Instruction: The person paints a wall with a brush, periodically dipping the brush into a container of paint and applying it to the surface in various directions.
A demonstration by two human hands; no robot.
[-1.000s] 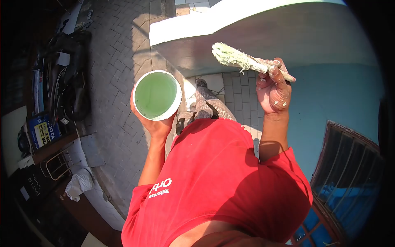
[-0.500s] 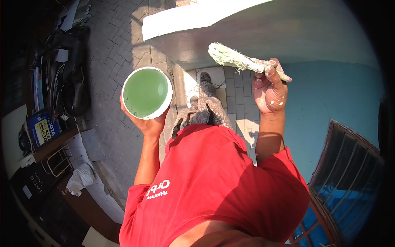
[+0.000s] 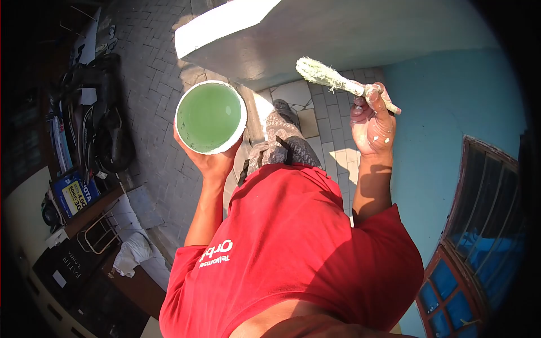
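Note:
I look straight down from a height over my red shirt. My left hand (image 3: 211,163) cups a white tub of light green paint (image 3: 211,116) from underneath, held level at chest height. My right hand (image 3: 373,124), spattered with paint, grips the handle of a paintbrush (image 3: 332,80) whose pale, paint-coated bristles point up and to the left. The brush tip hovers just below the white edge of a concrete ledge (image 3: 225,25) and is apart from the tub. Between my arms my patterned trouser leg and a foot (image 3: 282,135) show far below.
A turquoise wall (image 3: 445,112) runs down the right side, with a wood-framed window (image 3: 479,225) lower right. Grey paving (image 3: 152,90) lies far below. A parked motorcycle (image 3: 104,112), boxes and a wire rack (image 3: 96,236) crowd the left edge.
The view has shifted, so the ledge sits further left. My left hand raised the tub slightly. My right hand and the brush moved a little to the right, away from the ledge's underside.

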